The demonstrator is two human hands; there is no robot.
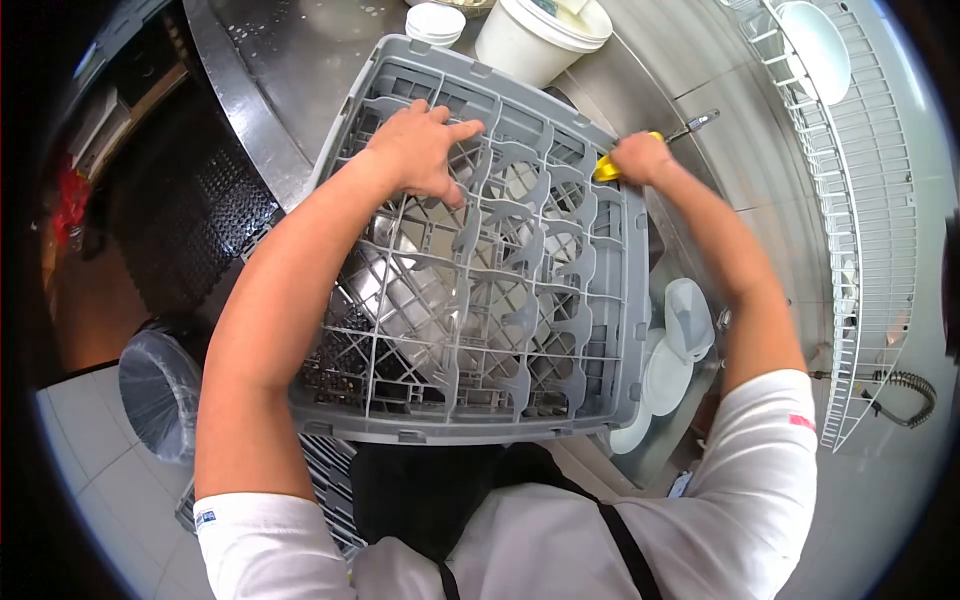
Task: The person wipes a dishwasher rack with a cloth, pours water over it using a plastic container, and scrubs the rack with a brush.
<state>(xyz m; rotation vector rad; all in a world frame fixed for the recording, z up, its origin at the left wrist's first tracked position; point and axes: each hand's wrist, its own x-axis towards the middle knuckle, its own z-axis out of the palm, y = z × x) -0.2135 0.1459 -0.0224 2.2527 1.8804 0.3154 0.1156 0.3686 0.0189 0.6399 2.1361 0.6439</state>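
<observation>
A large grey dishwasher rack [628, 380] with divided compartments fills the middle of the head view, tilted across the sink area. My left hand [420, 150] lies over its upper left part with fingers spread, at the dividers. At the rack's upper right edge, my right hand [641, 158] is closed around a yellow object [606, 168], mostly hidden by the fingers. A metal piece [692, 125] sticks out beyond that hand; I cannot tell whether it belongs to the yellow object. Through the rack's grid, shiny metal and wet surfaces show.
Behind the rack stand a white bucket [530, 45] and stacked white bowls [434, 24] on the steel counter [290, 50]. White dishes [665, 375] lie in the sink at right. A white wire shelf [840, 200] hangs on the right wall. A lined bin [160, 395] stands at left.
</observation>
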